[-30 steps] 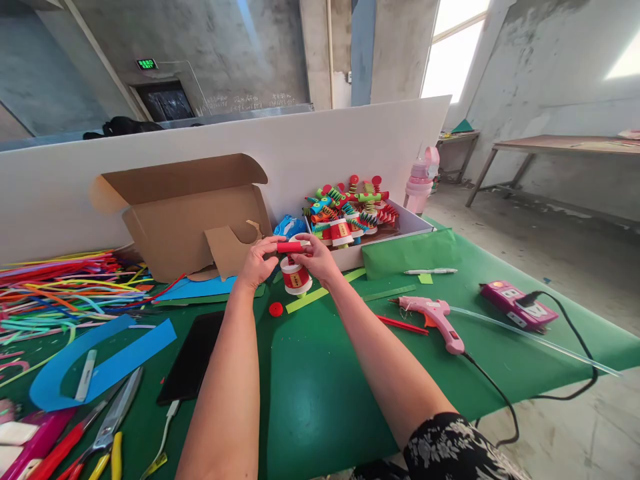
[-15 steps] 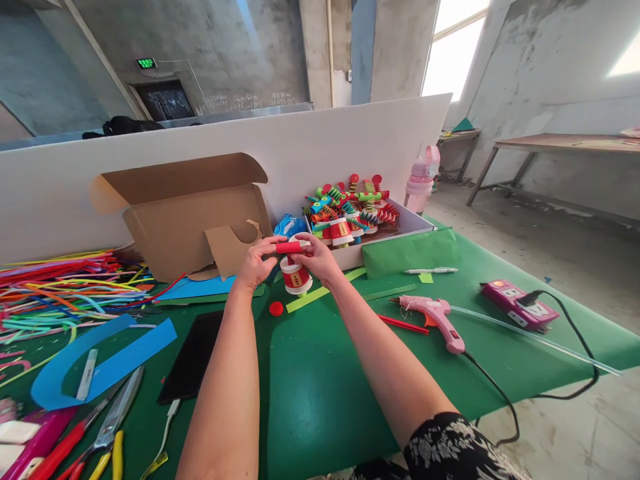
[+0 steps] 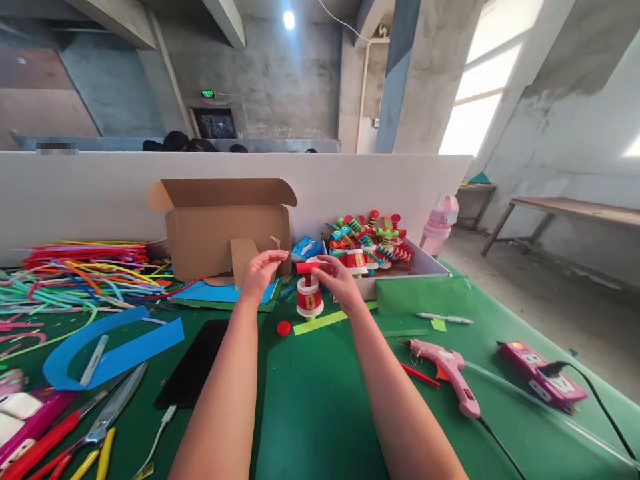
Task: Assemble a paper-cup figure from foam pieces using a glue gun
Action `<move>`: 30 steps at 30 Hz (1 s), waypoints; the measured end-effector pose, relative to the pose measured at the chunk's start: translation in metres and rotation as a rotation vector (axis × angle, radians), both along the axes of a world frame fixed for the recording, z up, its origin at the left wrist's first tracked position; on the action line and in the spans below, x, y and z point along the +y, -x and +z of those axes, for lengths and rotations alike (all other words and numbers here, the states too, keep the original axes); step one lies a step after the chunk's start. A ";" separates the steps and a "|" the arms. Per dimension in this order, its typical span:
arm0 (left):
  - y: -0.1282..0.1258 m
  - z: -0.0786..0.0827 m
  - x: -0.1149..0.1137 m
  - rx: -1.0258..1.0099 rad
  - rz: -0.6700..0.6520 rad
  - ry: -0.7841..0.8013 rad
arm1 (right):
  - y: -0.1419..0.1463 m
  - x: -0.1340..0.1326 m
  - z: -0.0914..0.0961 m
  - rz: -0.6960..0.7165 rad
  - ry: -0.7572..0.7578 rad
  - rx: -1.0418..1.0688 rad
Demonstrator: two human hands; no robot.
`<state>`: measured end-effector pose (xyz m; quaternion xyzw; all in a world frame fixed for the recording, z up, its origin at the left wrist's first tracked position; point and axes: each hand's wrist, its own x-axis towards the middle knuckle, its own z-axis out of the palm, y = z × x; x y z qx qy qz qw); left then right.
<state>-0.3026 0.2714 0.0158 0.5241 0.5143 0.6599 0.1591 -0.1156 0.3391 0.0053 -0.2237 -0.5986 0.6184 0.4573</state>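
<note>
Red is banded around the middle of a small white cup (image 3: pixel 310 300), which is stood wide rim down near the centre of the frame. The band is broken by an upright tan label marked with dark characters, and white is left showing above and below it. A bit of lime green is seen under the lower rim. The cup is topped by a short, dark red neck, on which a plain red roll (image 3: pixel 306 267) is laid crosswise, roughly level. At the roll's right end the thumb and fingertips of the right hand (image 3: pixel 340 279) are held close; whether the roll is pinched or only touched cannot be told. The left hand (image 3: pixel 261 277) is held apart from it, left of centre, with its fingers raised and nothing between them. Half a second ago the roll's left end was held by that hand; now that end is left bare. The view has been tipped upward, so a lit lamp (image 3: pixel 289 20) is brought in at the top, and the cup is seen lower in the frame. Beside it, the red disc (image 3: pixel 284 329) and the lime strip (image 3: pixel 320 323) are left lying as before.
</note>
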 end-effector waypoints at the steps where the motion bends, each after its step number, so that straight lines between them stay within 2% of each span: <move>1: 0.000 0.001 0.000 -0.033 0.022 0.006 | -0.001 0.001 0.001 -0.040 -0.002 0.016; 4: -0.003 0.003 0.004 -0.115 0.049 0.051 | -0.003 0.004 0.003 -0.121 -0.007 0.044; 9: -0.010 0.003 0.010 -0.162 0.098 0.113 | -0.001 0.005 0.003 -0.129 -0.043 0.019; 12: -0.009 0.007 0.008 -0.173 0.146 0.099 | -0.002 0.004 0.008 -0.239 -0.074 0.054; 16: -0.009 0.023 0.001 -0.186 0.216 0.028 | -0.013 -0.004 0.024 -0.425 -0.147 0.150; 21: -0.025 0.048 -0.014 -0.072 0.229 0.004 | -0.042 -0.042 0.058 -0.496 -0.281 0.152; 24: -0.040 0.058 -0.039 0.021 0.168 0.033 | -0.069 -0.081 0.072 -0.505 -0.336 0.151; 26: -0.053 0.057 -0.069 0.092 0.127 0.050 | -0.090 -0.111 0.069 -0.479 -0.347 0.093; 28: -0.070 0.045 -0.108 0.159 0.118 0.071 | -0.110 -0.141 0.052 -0.411 -0.344 -0.015; 30: -0.091 0.022 -0.149 0.212 0.140 0.125 | -0.126 -0.166 0.025 -0.303 -0.309 -0.135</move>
